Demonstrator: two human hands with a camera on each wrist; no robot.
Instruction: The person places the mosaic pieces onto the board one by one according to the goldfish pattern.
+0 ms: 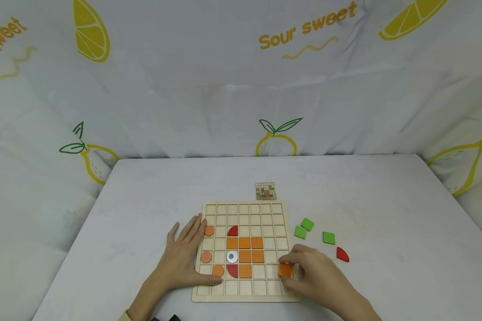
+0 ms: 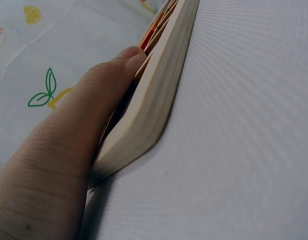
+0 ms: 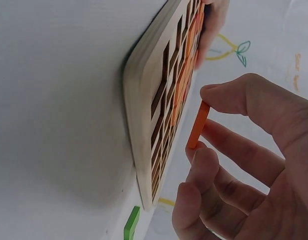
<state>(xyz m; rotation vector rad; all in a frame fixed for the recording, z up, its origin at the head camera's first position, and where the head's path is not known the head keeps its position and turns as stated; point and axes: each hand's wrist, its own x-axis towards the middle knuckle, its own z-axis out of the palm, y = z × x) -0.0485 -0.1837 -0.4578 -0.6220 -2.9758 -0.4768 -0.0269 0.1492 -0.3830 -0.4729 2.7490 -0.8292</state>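
A wooden grid board (image 1: 238, 298) lies on the table with orange squares (image 1: 244, 243), orange discs (image 1: 206, 257), red quarter-circles (image 1: 232, 270) and a white eye disc (image 1: 232, 257) in its cells. My left hand (image 1: 180, 261) rests on the board's left edge, fingers straight and thumb (image 2: 101, 95) across the near left corner. Over the right-hand columns, my right hand (image 1: 317, 269) pinches an orange square tile (image 3: 198, 125) by its edges between thumb and fingers. In the right wrist view the tile is held just above the board.
Several green squares (image 1: 328, 237) and a red quarter-circle (image 1: 342, 254) lie on the table right of the board. Behind the board's far edge is a small pattern card (image 1: 266, 191). A white curtain (image 1: 184, 111) with lemon prints hangs at the back.
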